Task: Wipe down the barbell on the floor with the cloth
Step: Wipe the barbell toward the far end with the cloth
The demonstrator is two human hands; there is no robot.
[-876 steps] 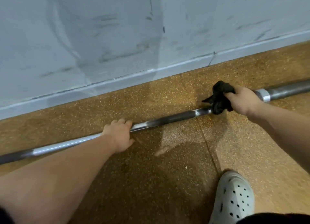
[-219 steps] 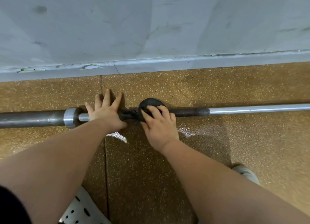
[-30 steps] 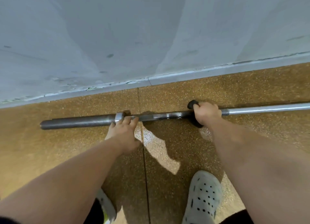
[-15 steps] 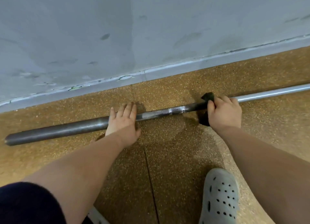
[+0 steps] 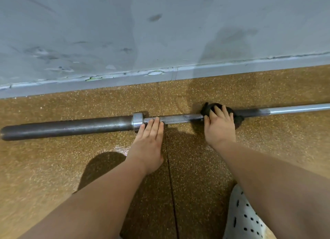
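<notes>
Mid-wipe, I judge: the right hand [image 5: 219, 127] presses the cloth [image 5: 208, 108] around the barbell [image 5: 180, 118] shaft, the left hand [image 5: 148, 142] lies flat, fingers [image 5: 155, 125] open, steadying it; the sleeve looks unwiped.

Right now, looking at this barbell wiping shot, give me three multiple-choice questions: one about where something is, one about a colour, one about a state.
1. Where is the cloth?
A. Lying on the floor by the wall
B. Wrapped on the barbell under the right hand
C. Draped over the shoe

2. What colour is the cloth?
A. Black
B. White
C. Yellow

3. What is the left hand doing?
A. Lifting the bar off the floor
B. Hanging free in the air
C. Resting fingers on the bar beside the collar

Answers: 1 B, dark fabric bulges round the shaft beneath that hand. 2 A, it reads black. 3 C, flat fingers lie across the shaft.
</notes>
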